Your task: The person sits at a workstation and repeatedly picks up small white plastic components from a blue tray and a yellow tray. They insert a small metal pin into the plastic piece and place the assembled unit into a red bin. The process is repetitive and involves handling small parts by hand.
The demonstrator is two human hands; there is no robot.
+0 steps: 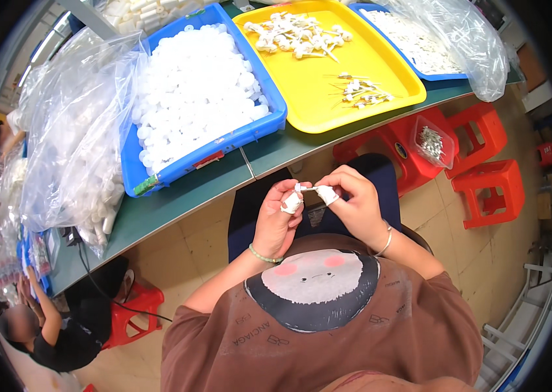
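Over my lap, in front of the table edge, both hands meet at a small white plastic piece with a thin shaft (303, 189). My left hand (275, 225) pinches its white end between thumb and fingers. From the other side, my right hand (362, 208) grips the thin end with its thumb and forefinger. White wrapping covers both thumbs. Beyond them, a yellow tray (292, 98) carries a heap of white-headed pieces with thin stems (299, 34) and a smaller group of thin metal-stemmed pieces (364, 91). The fingers partly hide the held piece.
A blue tray (214, 145) full of white plastic caps stands left of the yellow one. Clear bags (77, 124) of white parts lie farther left; another blue tray (446, 77) is at right. Red stools (488, 193) and a tub of metal pieces (431, 144) stand below. Another person (60, 336) sits left.
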